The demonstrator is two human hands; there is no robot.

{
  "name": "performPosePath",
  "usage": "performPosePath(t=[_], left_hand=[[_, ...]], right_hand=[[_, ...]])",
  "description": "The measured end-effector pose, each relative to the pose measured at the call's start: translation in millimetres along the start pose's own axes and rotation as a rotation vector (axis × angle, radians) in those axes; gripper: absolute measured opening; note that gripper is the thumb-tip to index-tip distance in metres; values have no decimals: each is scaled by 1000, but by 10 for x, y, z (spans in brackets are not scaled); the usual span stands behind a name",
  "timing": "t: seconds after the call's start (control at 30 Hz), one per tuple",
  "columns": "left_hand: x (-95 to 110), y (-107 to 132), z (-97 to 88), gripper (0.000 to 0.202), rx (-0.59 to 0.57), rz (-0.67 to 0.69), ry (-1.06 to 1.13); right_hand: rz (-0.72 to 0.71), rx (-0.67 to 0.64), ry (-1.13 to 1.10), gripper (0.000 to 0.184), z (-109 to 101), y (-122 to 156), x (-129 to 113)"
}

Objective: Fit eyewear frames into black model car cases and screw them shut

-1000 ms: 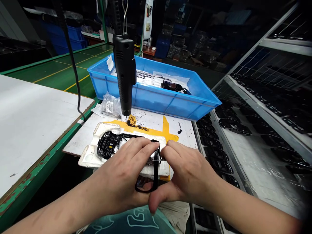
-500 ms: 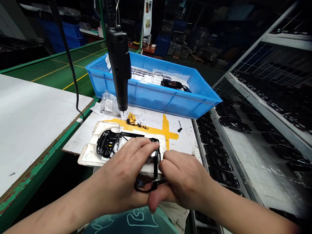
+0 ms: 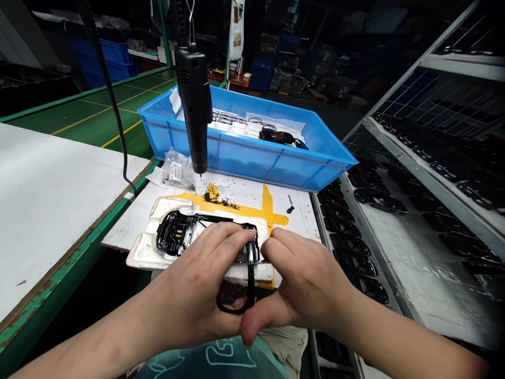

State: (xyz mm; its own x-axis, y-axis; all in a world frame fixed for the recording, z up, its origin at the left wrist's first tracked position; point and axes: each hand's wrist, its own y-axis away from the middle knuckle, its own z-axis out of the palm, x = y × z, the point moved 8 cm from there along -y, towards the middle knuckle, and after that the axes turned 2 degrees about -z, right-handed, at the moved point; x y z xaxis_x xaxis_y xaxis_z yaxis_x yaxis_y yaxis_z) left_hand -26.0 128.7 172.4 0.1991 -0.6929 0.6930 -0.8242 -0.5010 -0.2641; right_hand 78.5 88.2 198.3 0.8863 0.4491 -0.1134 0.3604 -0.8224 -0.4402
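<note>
My left hand (image 3: 201,273) is closed around a black curved frame-like part (image 3: 251,295), its fingers over the top edge and the thumb low behind it. My right hand (image 3: 300,279) is just right of the part, its fingers curled and the thumb stretched apart from them. The right thumb tip lies by the lower edge of the part; whether it presses on it I cannot tell. Beyond the hands, a black model car chassis (image 3: 177,234) rests in a white foam cradle (image 3: 142,255), partly hidden by my left hand.
A black electric screwdriver (image 3: 195,110) hangs over scattered tiny black screws (image 3: 213,197) and yellow tape (image 3: 270,202). Behind is a blue bin (image 3: 252,158) with parts inside. A plastic bag (image 3: 175,168) lies left. Racks of black car bodies (image 3: 355,263) stand right.
The fingers of my right hand have lifted and moved slightly right, opening a gap between them and the thumb. My left hand and the black frame part have barely moved.
</note>
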Motion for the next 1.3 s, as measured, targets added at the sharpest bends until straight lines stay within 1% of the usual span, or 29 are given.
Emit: performPosePath(t=[0.03,0.17,0.2,0.23,0.33,0.37,0.4,0.53,0.57,0.6,0.7,0.8,0.9,0.97,1.07,1.3], left_hand=[[6,-1,-1,87,-1,7,-5],[-6,-5,-7,86,0,3,-10],[-9,-4,-9,86,1,1,-8],[-9,-3,-11,86,1,1,-7],[-4,-4,-7,90,-9,6,-13],[-4,-7,-5,90,-11,8,-15],[-5,-11,-4,90,-11,11,-15],[-29,-28,6,85,-7,14,-9],[-35,-29,12,85,-10,15,-7],[-36,-30,16,85,-13,19,-6],[-40,-25,18,83,-10,24,-14],[-72,-12,42,86,-18,-2,-18],[-87,1,68,96,-1,8,-28],[-84,3,80,98,23,32,-53],[-63,4,93,97,50,81,-80],[-20,36,91,93,135,182,-38]], right_hand=[[-9,-6,9,79,-3,-4,-6],[-136,-3,9,68,-14,12,-126],[-143,-3,0,67,-14,15,-133],[-126,-1,-10,68,-15,14,-117],[-3,-15,-25,78,0,5,-1],[13,-19,-25,80,5,4,14],[-5,-23,-26,78,12,4,-2],[-230,-25,-34,62,33,35,-202],[-242,-7,-31,61,22,39,-212],[-219,15,-30,61,6,35,-189],[-63,48,-76,70,-40,-3,-15],[28,6,-180,76,-33,-41,132],[82,-59,-200,70,16,-51,228],[110,-101,-198,67,59,-44,267],[132,-129,-230,67,90,-44,286],[147,-190,-374,74,158,-59,254]])
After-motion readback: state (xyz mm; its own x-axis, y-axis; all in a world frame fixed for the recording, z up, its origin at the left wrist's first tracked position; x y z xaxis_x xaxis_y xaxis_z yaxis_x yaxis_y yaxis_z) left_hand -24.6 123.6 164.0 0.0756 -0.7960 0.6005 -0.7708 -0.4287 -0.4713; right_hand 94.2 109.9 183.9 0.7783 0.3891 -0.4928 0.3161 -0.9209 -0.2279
